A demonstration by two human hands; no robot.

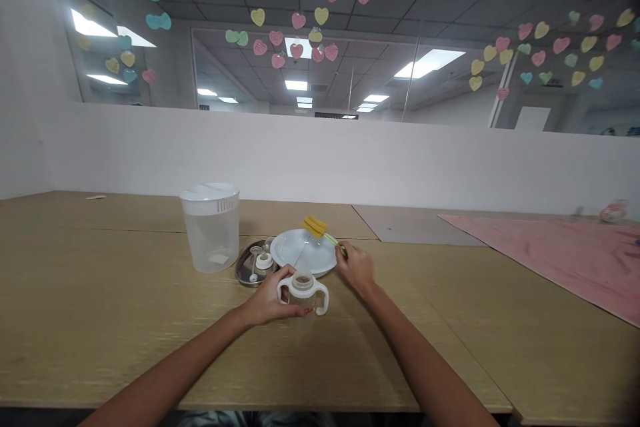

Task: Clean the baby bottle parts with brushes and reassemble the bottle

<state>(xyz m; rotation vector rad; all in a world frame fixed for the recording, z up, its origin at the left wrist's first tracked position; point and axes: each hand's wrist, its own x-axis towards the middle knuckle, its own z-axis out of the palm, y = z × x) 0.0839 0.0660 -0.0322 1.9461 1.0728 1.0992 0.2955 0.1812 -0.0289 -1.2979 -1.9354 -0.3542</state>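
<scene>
Bright ceiling lights (430,63); right corners dark.

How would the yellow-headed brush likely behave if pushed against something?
Its yellow head would probably squash, since it looks like sponge. The slim green handle, straight where it shows beyond the right hand, seems fairly stiff. Being so slender there, the brush is probably light.

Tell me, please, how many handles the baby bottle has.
2: one handle is on the left of the baby bottle, by the left hand; the other handle is on its right, untouched.
</scene>
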